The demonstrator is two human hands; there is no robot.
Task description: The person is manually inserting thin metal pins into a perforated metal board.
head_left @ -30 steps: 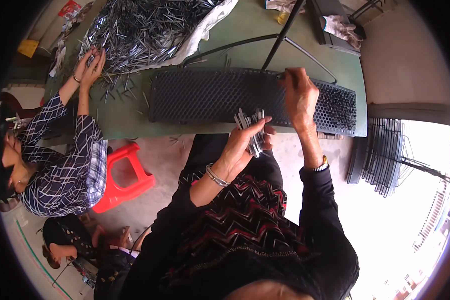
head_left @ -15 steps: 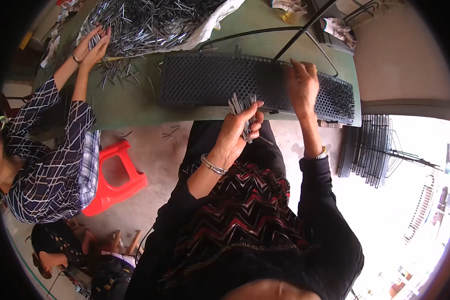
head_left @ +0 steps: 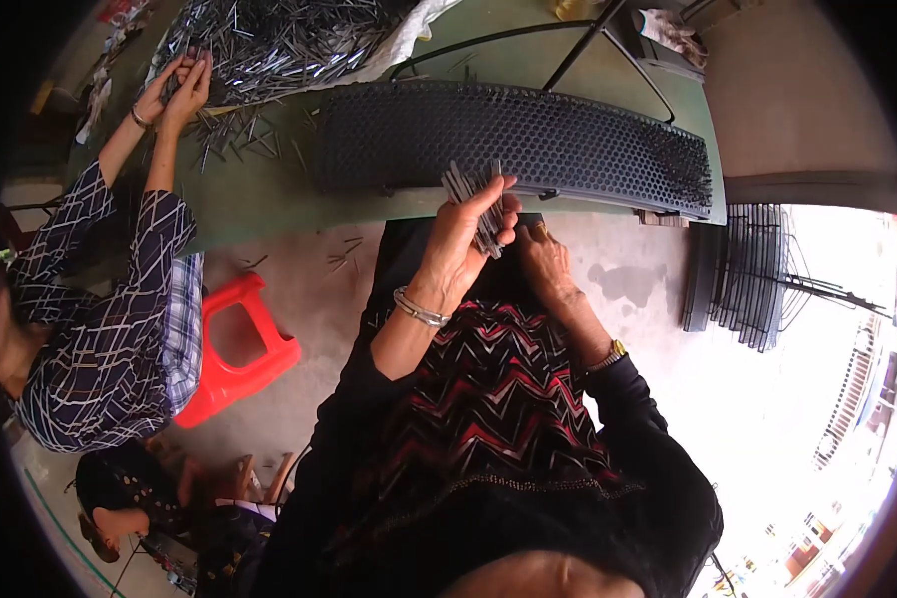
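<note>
My left hand (head_left: 456, 239) is closed round a bundle of thin grey metal strips (head_left: 460, 187), whose ends fan out above and below the fingers. It is held just in front of the near edge of a long dark perforated panel (head_left: 508, 135). Dark pieces stand up from the holes at the panel's right end. My right hand (head_left: 548, 265) is low over my lap, close to the bundle's lower ends. Its fingers are bent together, and whatever they may pinch is hidden.
The panel lies on a green table (head_left: 259, 204). A large heap of loose strips (head_left: 299, 45) covers the far left, where a co-worker's hands (head_left: 181, 88) hold some. Behind the panel stands a bent black metal frame (head_left: 573, 60). A red stool (head_left: 237, 349) is on the left floor; black racks (head_left: 743, 274) stand right.
My right hand has left the panel's right part and come down and left to my lap, beside the bundle. My left hand still grips the strips. The whole view has shifted slightly.
</note>
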